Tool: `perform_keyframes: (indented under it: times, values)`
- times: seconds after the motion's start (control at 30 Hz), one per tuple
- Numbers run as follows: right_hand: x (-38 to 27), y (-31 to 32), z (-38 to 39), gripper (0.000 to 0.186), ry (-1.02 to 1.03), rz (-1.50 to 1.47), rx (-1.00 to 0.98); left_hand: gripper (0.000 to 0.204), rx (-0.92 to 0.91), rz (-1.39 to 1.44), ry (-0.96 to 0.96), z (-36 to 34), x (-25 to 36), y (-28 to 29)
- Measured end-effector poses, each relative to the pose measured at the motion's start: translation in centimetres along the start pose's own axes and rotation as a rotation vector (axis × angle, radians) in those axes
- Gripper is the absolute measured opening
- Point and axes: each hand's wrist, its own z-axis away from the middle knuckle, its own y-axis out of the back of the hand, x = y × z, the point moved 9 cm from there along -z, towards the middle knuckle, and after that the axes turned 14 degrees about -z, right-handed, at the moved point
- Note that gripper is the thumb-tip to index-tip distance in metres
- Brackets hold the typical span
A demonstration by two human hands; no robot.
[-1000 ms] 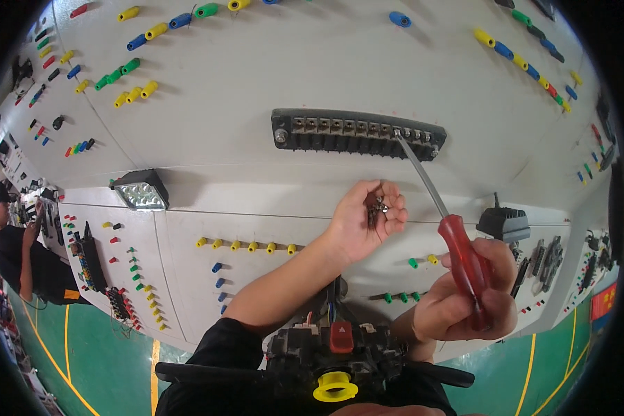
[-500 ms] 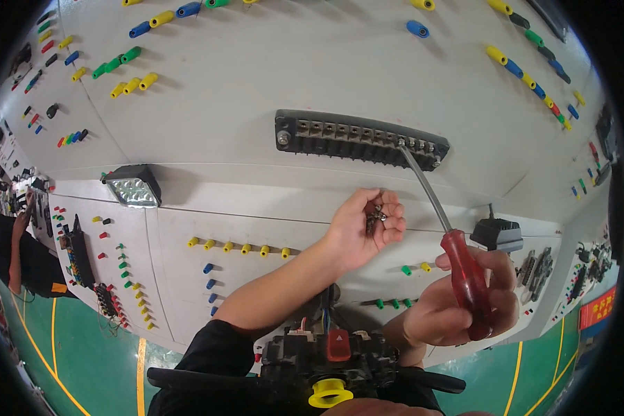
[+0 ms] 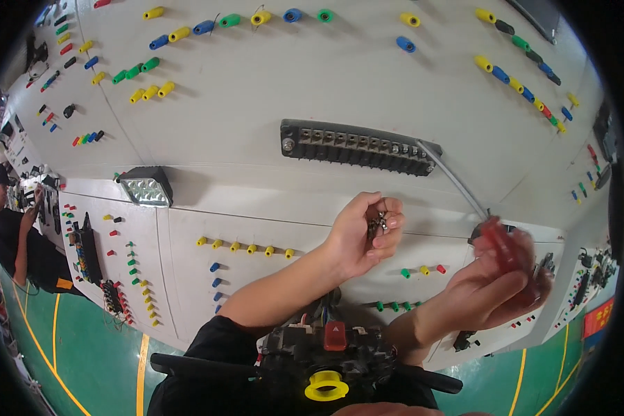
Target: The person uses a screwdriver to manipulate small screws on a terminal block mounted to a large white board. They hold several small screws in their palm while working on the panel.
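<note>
Small metal screws [image 3: 380, 223] lie in my left hand [image 3: 357, 239], whose fingers curl round them below a black terminal block [image 3: 353, 147] with a row of metal contacts. Gripped in my right hand [image 3: 499, 288] is a red-handled screwdriver [image 3: 507, 249], blurred by motion. Its steel shaft slants up-left to the right end of the block, the tip over that end; whether it touches is unclear.
A lamp [image 3: 145, 193] and coloured sockets [image 3: 289, 254] are on the grey panel [image 3: 222, 118]. A black switch assembly [image 3: 291, 353] with a yellow ring is at bottom centre. Another person [image 3: 17, 243] works at the left over a green floor [image 3: 90, 360].
My right hand has moved up and to the right with the screwdriver, whose tip has shifted rightward along the block. My left fingers are slightly more curled; the view has shifted a little.
</note>
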Motion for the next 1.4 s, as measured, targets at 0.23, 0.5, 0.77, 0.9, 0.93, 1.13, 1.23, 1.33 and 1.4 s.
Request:
perform_keyframes:
  times: [0.23, 0.5, 0.77, 0.9, 0.93, 1.13, 1.23, 1.33, 1.4]
  values:
    - [0.9, -1.8, -3.3, 0.038, -0.009, 0.071, 0.085, 0.031, -0.007, 0.018, -0.053, -1.0, 0.6, -2.4]
    - [3.5, -1.8, -2.1, 0.043, -0.18, -0.043, 0.001, 0.028, 0.097, -0.014, -0.136, -1.7, 1.8, -2.3]
    - [4.0, -1.5, -2.1, 0.041, -0.194, -0.065, 0.017, 0.028, 0.058, -0.028, -0.163, -1.9, 2.2, -2.8]
    - [3.8, -2.6, -2.2, 0.042, -0.19, -0.106, -0.045, 0.026, 0.081, -0.047, -0.154, -1.5, 2.4, -2.9]
    - [3.7, -2.6, -2.2, 0.042, -0.19, -0.107, -0.044, 0.025, 0.088, -0.051, -0.154, -1.4, 2.4, -2.8]
    - [3.1, -2.6, -1.8, 0.039, -0.126, -0.054, -0.071, 0.024, 0.046, 0.011, -0.165, -1.3, 2.5, -2.9]
    - [3.0, -2.7, -1.8, 0.043, -0.102, -0.059, -0.09, 0.023, 0.04, 0.009, -0.169, -1.1, 2.6, -2.9]
    - [2.2, -1.9, -1.8, 0.047, -0.047, -0.053, -0.021, 0.023, 0.083, 0.007, -0.142, -1.0, 1.8, -1.8]
    - [1.3, -1.6, -1.7, 0.05, 0.024, 0.007, -0.07, 0.023, 0.055, -0.002, -0.11, -1.0, 0.6, 0.8]
